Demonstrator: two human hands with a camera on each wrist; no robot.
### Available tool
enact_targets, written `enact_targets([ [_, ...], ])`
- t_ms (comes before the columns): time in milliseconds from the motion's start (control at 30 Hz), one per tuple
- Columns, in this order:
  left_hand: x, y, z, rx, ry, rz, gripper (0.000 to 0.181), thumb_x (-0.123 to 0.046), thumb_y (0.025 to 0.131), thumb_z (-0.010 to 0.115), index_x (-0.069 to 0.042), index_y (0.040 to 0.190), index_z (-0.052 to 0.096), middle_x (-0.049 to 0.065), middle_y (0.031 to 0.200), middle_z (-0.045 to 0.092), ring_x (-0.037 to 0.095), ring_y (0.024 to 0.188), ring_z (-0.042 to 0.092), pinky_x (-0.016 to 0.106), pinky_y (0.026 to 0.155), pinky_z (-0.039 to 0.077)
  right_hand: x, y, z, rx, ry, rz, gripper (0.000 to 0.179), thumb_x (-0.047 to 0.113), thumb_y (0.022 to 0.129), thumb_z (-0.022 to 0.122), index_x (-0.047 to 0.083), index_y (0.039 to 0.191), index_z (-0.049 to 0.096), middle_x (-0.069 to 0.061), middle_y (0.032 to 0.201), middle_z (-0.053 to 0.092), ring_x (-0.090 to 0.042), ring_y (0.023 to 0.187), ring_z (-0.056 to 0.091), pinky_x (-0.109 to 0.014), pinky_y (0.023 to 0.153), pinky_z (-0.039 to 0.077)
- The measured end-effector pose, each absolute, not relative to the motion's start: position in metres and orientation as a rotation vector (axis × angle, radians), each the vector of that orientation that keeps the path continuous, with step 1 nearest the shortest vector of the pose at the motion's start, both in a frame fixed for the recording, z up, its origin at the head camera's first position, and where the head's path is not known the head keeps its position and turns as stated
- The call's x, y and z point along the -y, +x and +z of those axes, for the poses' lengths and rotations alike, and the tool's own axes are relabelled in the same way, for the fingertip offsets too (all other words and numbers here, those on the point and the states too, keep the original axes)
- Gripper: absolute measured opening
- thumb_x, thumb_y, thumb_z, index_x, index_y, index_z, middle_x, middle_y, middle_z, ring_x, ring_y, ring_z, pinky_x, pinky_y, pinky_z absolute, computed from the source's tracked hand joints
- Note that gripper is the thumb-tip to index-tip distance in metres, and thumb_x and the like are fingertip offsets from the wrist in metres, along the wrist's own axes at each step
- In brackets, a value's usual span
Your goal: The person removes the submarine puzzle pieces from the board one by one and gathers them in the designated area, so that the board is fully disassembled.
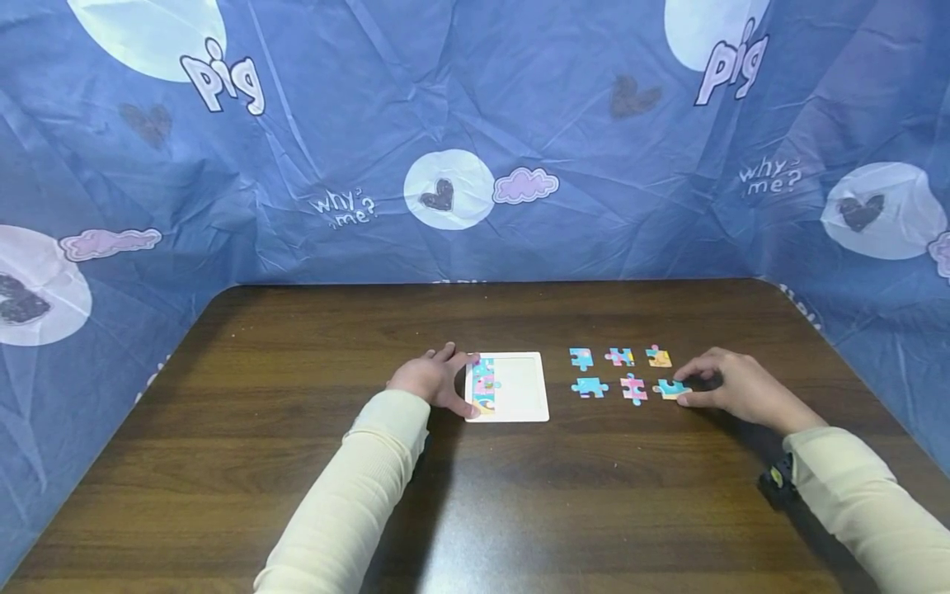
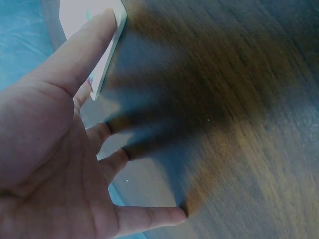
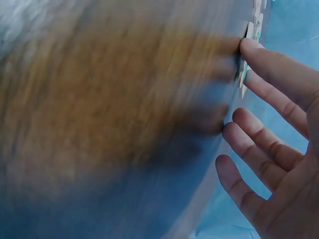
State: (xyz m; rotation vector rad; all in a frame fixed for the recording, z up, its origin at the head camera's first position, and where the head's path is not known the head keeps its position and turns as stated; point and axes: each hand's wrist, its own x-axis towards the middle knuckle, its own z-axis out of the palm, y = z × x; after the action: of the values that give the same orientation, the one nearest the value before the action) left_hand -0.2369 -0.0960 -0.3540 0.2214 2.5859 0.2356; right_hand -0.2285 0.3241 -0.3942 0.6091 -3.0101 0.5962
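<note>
My left hand [image 1: 432, 381] spans the left side of a white puzzle tray [image 1: 521, 389], its thumb and index finger resting at the near and far corners. In the left wrist view the thumb lies straight on the edge of the tray [image 2: 104, 69], with the other fingers spread. A column of joined puzzle pieces [image 1: 484, 386] fills the left part of the tray. With thumb and index finger, my right hand [image 1: 731, 389] pinches a teal and yellow puzzle piece [image 1: 670, 389] low at the table. Its remaining fingers hang loosely in the right wrist view.
Several loose puzzle pieces lie in two rows between the tray and my right hand, among them a blue one [image 1: 590, 387], a pink one [image 1: 634, 388] and a yellow one [image 1: 657, 357]. A blue printed cloth [image 1: 356, 124] stands around the wooden table [image 1: 564, 503].
</note>
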Motion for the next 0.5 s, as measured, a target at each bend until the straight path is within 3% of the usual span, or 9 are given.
enact_targets([
  [500,0.0956,-0.2366,-0.354,-2.586,0.218,0.249,0.09,-0.041,0.089,0.079,-0.028,0.162,0.028,0.009,0.17,0.014,0.033,0.154,0.017,0.058,0.115,0.032,-0.3247,-0.2325,-0.3942,3.056,0.584,0.583,0.036,0.032,0.079,0.088,0.011,0.106,0.076,-0.011,0.102,0.067,-0.03,0.094,0.064,-0.049,0.081,0.05],
])
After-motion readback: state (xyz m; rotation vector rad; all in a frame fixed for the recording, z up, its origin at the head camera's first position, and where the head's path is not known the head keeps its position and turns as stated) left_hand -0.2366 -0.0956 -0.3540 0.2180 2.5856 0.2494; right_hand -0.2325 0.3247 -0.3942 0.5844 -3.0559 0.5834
